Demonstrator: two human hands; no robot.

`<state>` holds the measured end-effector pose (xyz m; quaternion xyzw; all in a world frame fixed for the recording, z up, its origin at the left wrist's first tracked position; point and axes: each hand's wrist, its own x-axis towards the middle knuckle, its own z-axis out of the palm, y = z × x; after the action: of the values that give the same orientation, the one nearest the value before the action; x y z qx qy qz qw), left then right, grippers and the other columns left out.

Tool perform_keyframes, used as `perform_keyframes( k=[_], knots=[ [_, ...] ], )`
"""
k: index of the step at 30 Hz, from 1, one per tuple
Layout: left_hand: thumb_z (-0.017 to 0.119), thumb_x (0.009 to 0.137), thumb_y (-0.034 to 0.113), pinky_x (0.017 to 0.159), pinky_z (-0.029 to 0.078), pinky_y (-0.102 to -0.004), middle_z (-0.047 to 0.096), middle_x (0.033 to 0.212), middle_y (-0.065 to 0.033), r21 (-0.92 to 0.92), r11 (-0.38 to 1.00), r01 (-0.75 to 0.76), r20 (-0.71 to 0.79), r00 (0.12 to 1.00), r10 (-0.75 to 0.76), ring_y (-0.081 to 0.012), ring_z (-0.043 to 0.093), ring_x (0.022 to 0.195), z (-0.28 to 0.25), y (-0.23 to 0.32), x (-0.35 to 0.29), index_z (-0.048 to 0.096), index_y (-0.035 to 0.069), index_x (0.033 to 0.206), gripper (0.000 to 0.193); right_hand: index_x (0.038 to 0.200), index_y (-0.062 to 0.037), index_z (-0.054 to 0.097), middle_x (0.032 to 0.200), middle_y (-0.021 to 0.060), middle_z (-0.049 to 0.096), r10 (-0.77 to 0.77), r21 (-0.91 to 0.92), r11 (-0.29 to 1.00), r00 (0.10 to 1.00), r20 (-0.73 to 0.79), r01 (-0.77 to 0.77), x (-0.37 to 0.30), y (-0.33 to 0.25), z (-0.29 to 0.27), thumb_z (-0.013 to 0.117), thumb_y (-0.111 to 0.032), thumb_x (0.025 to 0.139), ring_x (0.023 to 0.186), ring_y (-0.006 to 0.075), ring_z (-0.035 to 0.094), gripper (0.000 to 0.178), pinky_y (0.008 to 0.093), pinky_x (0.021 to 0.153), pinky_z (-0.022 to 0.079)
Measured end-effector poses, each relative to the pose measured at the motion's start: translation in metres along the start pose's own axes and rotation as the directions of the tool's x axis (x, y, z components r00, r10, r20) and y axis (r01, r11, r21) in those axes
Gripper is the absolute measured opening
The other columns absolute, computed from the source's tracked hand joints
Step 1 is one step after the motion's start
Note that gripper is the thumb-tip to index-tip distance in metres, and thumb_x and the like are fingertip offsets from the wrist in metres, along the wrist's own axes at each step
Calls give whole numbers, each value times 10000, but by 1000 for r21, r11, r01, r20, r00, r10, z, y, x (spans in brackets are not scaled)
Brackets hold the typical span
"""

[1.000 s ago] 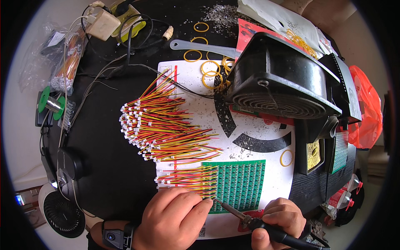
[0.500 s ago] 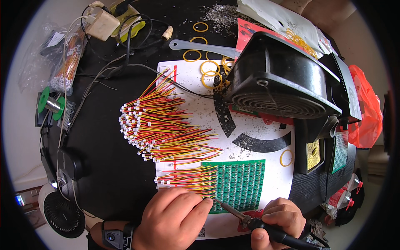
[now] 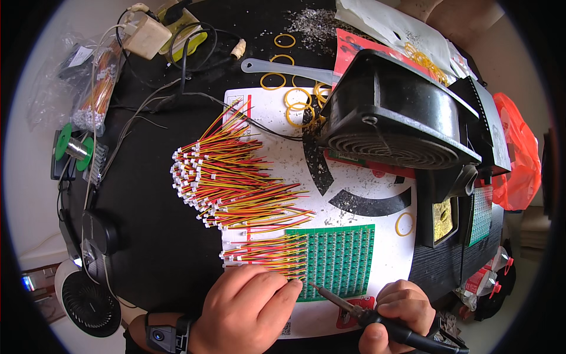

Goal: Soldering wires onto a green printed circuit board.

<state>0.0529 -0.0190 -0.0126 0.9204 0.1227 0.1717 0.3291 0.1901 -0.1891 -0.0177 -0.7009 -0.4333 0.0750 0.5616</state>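
My right hand [image 3: 405, 312] grips a soldering iron [image 3: 377, 322] with a black handle. Its metal tip points left, over the lower left part of a green circuit board panel [image 3: 339, 259], just right of my left fingertips. My left hand [image 3: 250, 307] is closed at the panel's lower left edge, thumb and finger pinched on a thin wire; most of the wire is hidden under the hand. Above it, a row of red, black and yellow wires [image 3: 268, 251] with white connectors lies with its ends on the panel. A large pile of similar cables [image 3: 236, 177] lies farther up.
A black fan-like box [image 3: 392, 112] stands at the back right, beside a tip-cleaning sponge tray [image 3: 443, 221]. A green solder spool [image 3: 73, 148] is at the left. Rubber bands [image 3: 299, 112] and metal bits are scattered on the white sheet [image 3: 392, 259]. Cords [image 3: 183, 88] cross the back left.
The soldering iron's tip has shifted slightly right, away from my left fingertips, and my right hand has moved a little right with it. My left hand stays in place.
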Motion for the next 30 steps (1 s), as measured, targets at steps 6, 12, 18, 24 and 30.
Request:
perform_keyframes(
  k=[6, 12, 18, 24, 30],
  knots=[
    [673, 738, -53, 722, 523, -382, 608, 845, -135, 3, 1000, -3, 3, 1000, 3, -309, 619, 784, 1, -1, -1, 674, -44, 914, 176, 900, 42, 560, 645, 125, 578, -72, 52, 996, 994, 79, 68, 7, -1, 2, 709, -94, 868, 506, 164, 527, 204, 285, 481, 421],
    [668, 738, -52, 729, 525, -383, 610, 850, -133, 4, 1000, 2, -1, 1000, -2, -310, 620, 788, 1, 0, -1, 674, -44, 921, 183, 905, 42, 556, 652, 121, 578, -65, 57, 997, 994, 84, 60, 8, -4, 3, 702, -97, 879, 504, 161, 526, 203, 282, 478, 414],
    [681, 756, 18, 715, 542, -346, 617, 849, -90, 49, 999, -23, 8, 1000, 23, -257, 621, 805, 3, -7, -5, 704, -20, 924, 174, 948, 40, 532, 655, 99, 516, -64, 82, 995, 997, 50, 60, 6, -3, 0, 692, -108, 872, 492, 158, 461, 230, 306, 472, 382],
    [692, 769, 64, 707, 551, -323, 635, 879, -57, 68, 996, -63, 45, 997, 60, -214, 622, 837, 0, -10, -5, 725, 1, 919, 166, 924, -9, 511, 626, 67, 495, 27, 15, 1000, 998, -54, -26, -17, -1, 6, 711, -219, 865, 496, 135, 457, 296, 283, 477, 386],
    [760, 665, -51, 651, 527, -356, 639, 812, -102, 45, 998, -39, -107, 993, 44, -273, 624, 722, -9, -8, -1, 729, -8, 887, 228, 866, -48, 492, 608, 29, 470, 134, 24, 991, 954, -270, -132, -20, -3, 10, 725, -317, 861, 503, 95, 429, 356, 242, 467, 356]
  ],
)
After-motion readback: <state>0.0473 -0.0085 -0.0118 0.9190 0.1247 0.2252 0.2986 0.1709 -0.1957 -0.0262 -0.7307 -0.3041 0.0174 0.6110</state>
